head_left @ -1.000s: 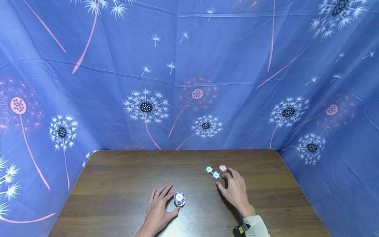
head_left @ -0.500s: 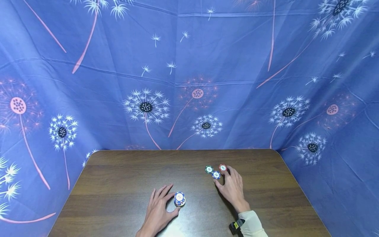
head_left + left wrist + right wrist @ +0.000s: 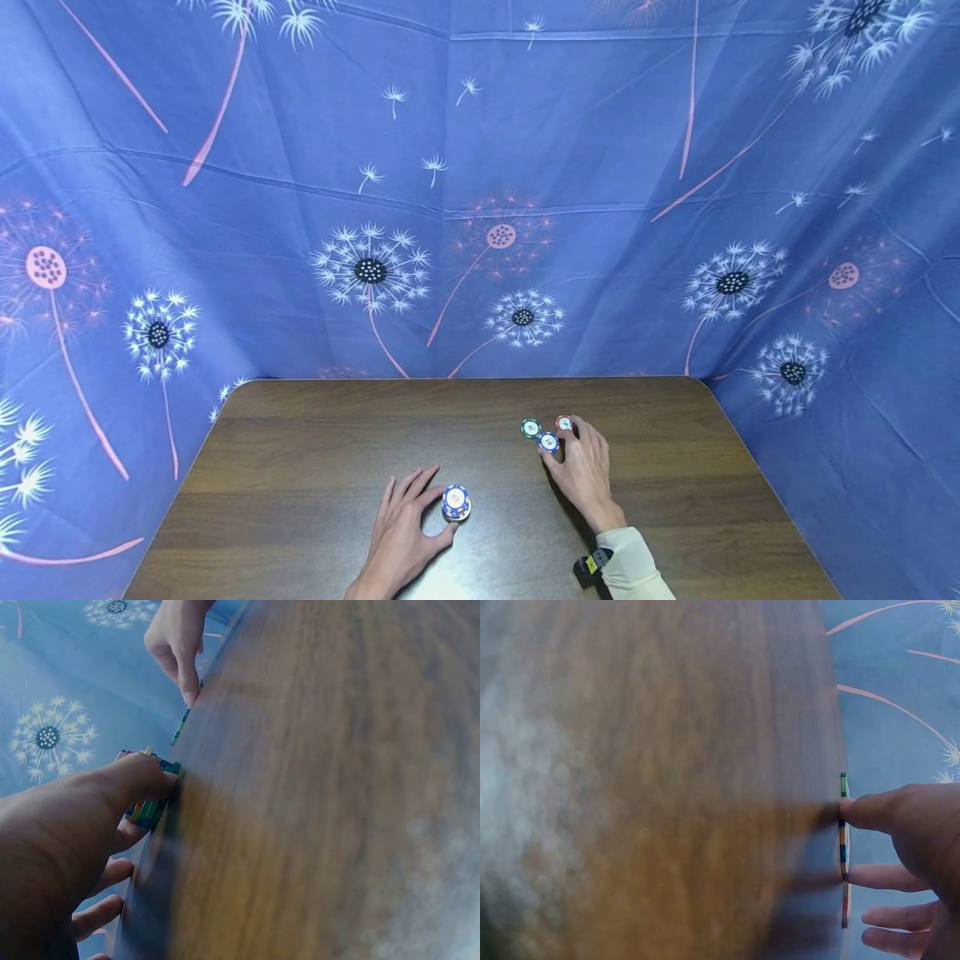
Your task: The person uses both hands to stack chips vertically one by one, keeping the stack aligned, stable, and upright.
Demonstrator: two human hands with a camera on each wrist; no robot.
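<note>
Near the front of the table, my left hand point(image 3: 405, 537) pinches a short stack of poker chips point(image 3: 456, 502) between thumb and index finger; a blue-and-white chip tops the stack. The left wrist view shows the stack's striped edges point(image 3: 150, 812) beside the thumb. Farther back on the right, my right hand point(image 3: 587, 473) has its thumb and index finger on opposite edges of a flat blue poker chip point(image 3: 548, 442). A green chip point(image 3: 530, 428) lies just left of it. Behind it is a red chip point(image 3: 563, 422), partly covered by the fingers.
The brown wooden table point(image 3: 322, 433) ends at a blue dandelion-print cloth point(image 3: 600, 167) that hangs along the back and both sides. A black device point(image 3: 588, 568) is strapped at the right wrist, by a pale sleeve point(image 3: 633, 562).
My right hand has shifted slightly left and forward, its thumb and index finger closing in on the blue chip. The left hand and the stack have stayed in place.
</note>
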